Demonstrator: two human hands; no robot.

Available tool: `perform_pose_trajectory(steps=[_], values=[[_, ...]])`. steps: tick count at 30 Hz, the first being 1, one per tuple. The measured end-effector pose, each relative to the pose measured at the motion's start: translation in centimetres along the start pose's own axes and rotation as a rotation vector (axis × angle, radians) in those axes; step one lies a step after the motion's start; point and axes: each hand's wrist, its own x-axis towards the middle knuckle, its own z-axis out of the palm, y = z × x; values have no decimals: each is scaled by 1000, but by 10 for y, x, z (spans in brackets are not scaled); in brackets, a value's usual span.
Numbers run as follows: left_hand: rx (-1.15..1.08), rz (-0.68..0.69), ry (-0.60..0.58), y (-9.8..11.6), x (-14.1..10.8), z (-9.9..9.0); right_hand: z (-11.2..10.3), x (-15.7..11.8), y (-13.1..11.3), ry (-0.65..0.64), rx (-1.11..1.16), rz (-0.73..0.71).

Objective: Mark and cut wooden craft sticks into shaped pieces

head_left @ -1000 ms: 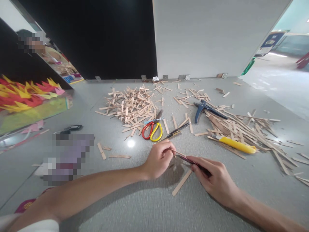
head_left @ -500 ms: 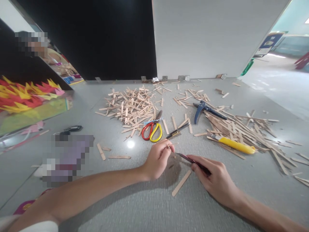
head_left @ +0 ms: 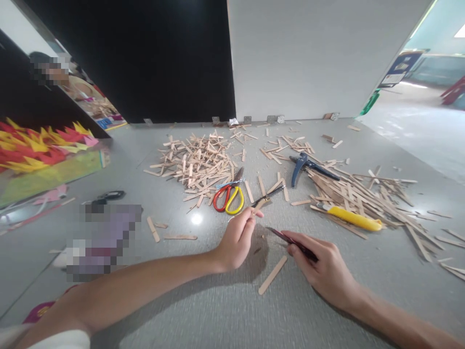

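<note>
My left hand [head_left: 238, 237] is closed in a pinch around a small wooden stick piece [head_left: 255, 210], mostly covered by its fingers. To the right, my right hand [head_left: 319, 261] grips a dark red knife [head_left: 296, 242], its blade pointing left toward the left hand without touching it. One wooden stick [head_left: 272, 275] lies on the grey tabletop between and below the hands. Scissors with red and yellow handles [head_left: 229, 198] rest just beyond my left hand, beside a dark pen-like tool [head_left: 271, 195].
A pile of short sticks [head_left: 199, 162] lies at centre-left. Blue-handled pliers [head_left: 300, 167], a yellow cutter [head_left: 354, 218] and longer sticks [head_left: 392, 213] are on the right. Folded red and yellow paper [head_left: 39, 145] stands at left. A person [head_left: 78, 87] is beyond the black panel [head_left: 145, 58].
My left hand has turned slightly, and the stick piece in its fingers now shows more. The knife in my right hand has shifted slightly, with its blade more visible.
</note>
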Motion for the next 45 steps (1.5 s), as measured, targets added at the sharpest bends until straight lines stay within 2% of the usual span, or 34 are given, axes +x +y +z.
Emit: perform_pose_trajectory(steps=[4, 10, 14, 20, 24, 30, 40, 45], values=[[-56, 43, -7, -4, 1, 4, -1, -1, 2, 24, 20, -30], [-81, 42, -128, -6, 0, 3, 1, -4, 5, 19, 15, -61], [22, 28, -125, -2, 0, 2, 0, -4, 3, 22, -41, -58], [88, 60, -98, 1, 0, 2, 1, -7, 6, 111, -181, 0], [89, 64, -103, -1, 0, 2, 3, -10, 9, 139, -215, -76], [60, 76, -142, -1, 0, 2, 4, -9, 10, 84, -191, -155], [112, 145, -164, 2, -3, 0, 2, -14, 11, 67, -345, -283], [102, 113, -201, 3, -2, -1, -1, -13, 11, 92, -461, -314]])
